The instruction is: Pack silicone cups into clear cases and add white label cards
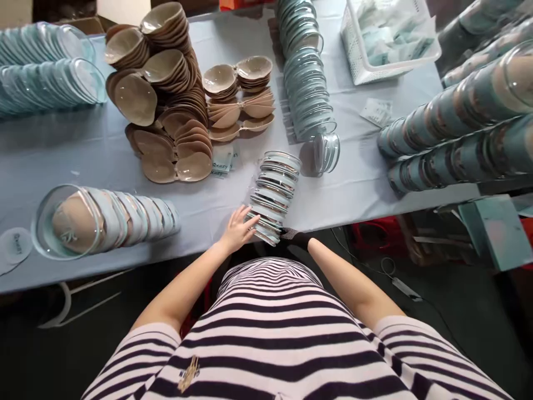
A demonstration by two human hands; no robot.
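Blue-clothed table (50, 161), lower centre: leaning stack of clear cases (272, 194). Left hand (239, 228) fingers spread against its base; right hand (296, 238), gloved, grip hidden. Risk: stack topples off the edge.

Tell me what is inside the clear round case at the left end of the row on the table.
A beige cup fills the clear case. Whatever lies behind it is covered.

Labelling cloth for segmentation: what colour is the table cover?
Pale blue, plain, no pattern, over the whole table. Only the head view shows it.
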